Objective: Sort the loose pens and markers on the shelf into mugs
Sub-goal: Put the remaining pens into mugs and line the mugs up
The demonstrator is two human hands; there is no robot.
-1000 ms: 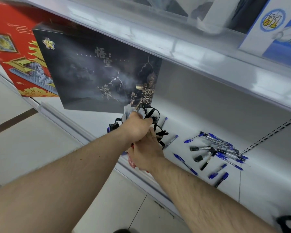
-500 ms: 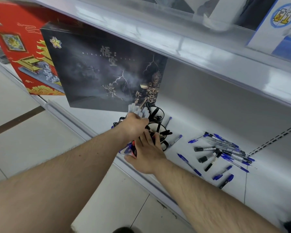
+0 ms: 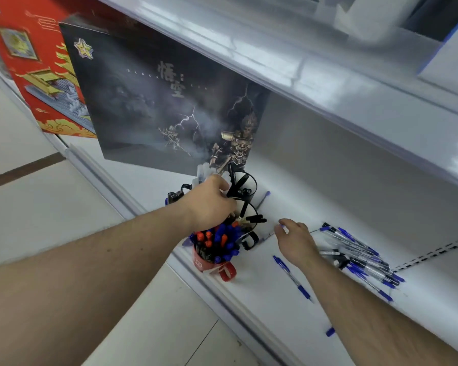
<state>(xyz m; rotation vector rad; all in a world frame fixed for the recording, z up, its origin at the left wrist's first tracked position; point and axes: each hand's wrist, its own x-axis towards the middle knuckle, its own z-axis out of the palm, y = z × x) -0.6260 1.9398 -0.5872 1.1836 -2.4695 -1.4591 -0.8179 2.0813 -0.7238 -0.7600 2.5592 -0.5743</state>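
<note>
The red mug (image 3: 212, 262) stands near the front lip of the white shelf (image 3: 262, 291), crammed with blue- and red-capped pens and markers (image 3: 220, 240), caps up so colours can be read at a glance. At its 12 o'clock sit black-rimmed mugs (image 3: 245, 191) with black markers leaning out. The left hand (image 3: 209, 204) hovers over this cluster, fingers curled down among the markers, seemingly steadying or seating them; whether it actually grips one I cannot tell. At the red mug's 3 o'clock the right hand (image 3: 292, 239) reaches over the shelf, fingers loosely bent, pinching at a small blue-tipped pen (image 3: 269, 235) lying there, probably the next to go in. Further toward 3 o'clock lies the heap of loose blue pens (image 3: 360, 256), unsorted, and one blue pen (image 3: 292, 278) lies apart at 4 o'clock. A dark game box (image 3: 154, 101) stands behind at 11 o'clock.
</note>
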